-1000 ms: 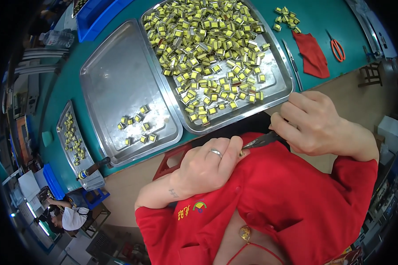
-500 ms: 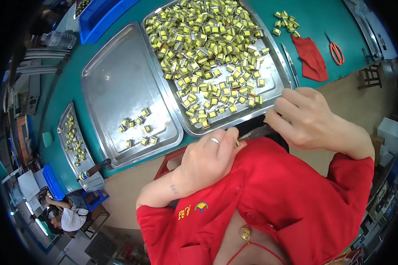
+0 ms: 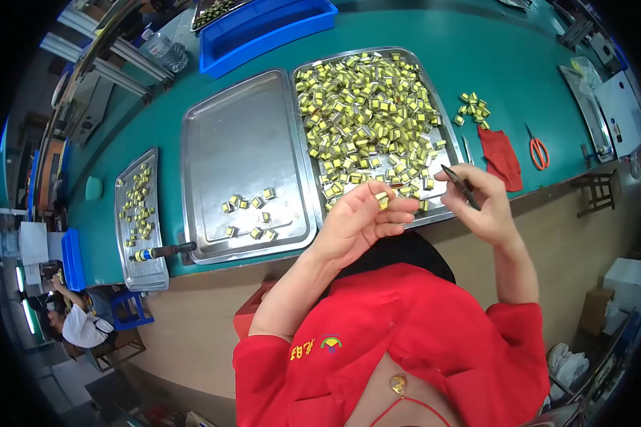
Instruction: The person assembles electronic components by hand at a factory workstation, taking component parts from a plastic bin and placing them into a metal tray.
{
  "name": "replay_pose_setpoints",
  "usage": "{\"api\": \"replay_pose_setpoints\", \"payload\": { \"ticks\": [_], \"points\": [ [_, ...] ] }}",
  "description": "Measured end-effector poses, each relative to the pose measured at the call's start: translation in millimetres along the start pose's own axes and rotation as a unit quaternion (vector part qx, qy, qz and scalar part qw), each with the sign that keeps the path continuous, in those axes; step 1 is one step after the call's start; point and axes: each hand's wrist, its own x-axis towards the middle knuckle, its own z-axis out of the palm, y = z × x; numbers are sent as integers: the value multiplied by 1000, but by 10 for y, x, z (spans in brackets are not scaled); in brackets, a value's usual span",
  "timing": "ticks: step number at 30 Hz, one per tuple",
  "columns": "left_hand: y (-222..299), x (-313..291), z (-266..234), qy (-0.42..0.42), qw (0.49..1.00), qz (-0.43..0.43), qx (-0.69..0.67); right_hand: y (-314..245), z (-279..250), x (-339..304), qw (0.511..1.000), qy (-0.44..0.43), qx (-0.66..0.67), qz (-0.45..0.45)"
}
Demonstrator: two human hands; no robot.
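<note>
Between the thumb and fingers of my left hand [image 3: 360,222] is a small yellow transformer [image 3: 383,201] with a metallic core, over the front edge of the full tray. My right hand [image 3: 488,203] grips a slim dark pointed tool [image 3: 460,186]. Its tip points up and left, apart from the transformer; its exact kind is unclear. Beneath and beyond both hands, the full metal tray [image 3: 445,117] carries a heap of similar transformers [image 3: 367,107]. To its left, a second metal tray [image 3: 242,149] has several of them near its front.
A narrow tray [image 3: 160,267] with several transformers and a screwdriver-like tool [image 3: 162,251] are at left. A blue bin [image 3: 263,39] and a bottle [image 3: 165,51] stand behind. Rightward are a loose transformer cluster [image 3: 472,109], red cloth [image 3: 501,158] and orange-handled scissors [image 3: 539,151]. A person [image 3: 89,327] sits far left.
Both hands have moved from close to my chest out over the full tray's front edge. The transformer and the dark tool now show in them. The view has shifted, showing more table.
</note>
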Motion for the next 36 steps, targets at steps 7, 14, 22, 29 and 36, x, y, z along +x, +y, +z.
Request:
{"api": "replay_pose_setpoints", "payload": {
  "ticks": [7,14,22,29,36],
  "points": [
    [-234,15,-58,-21,971,-11,-238,39,382,-148,981,39,174,77],
    [-299,-6,-55,-18,955,-60,-289,44,612,-126,976,53,205,41],
    [-347,1,-39,60,962,-71,-257,36,735,-30,992,72,101,12],
    [-352,15,-30,56,969,-75,-229,53,747,-9,990,77,110,31],
    [-311,-12,-42,38,975,-75,-205,90,729,-27,981,97,166,38]
  ]
}}
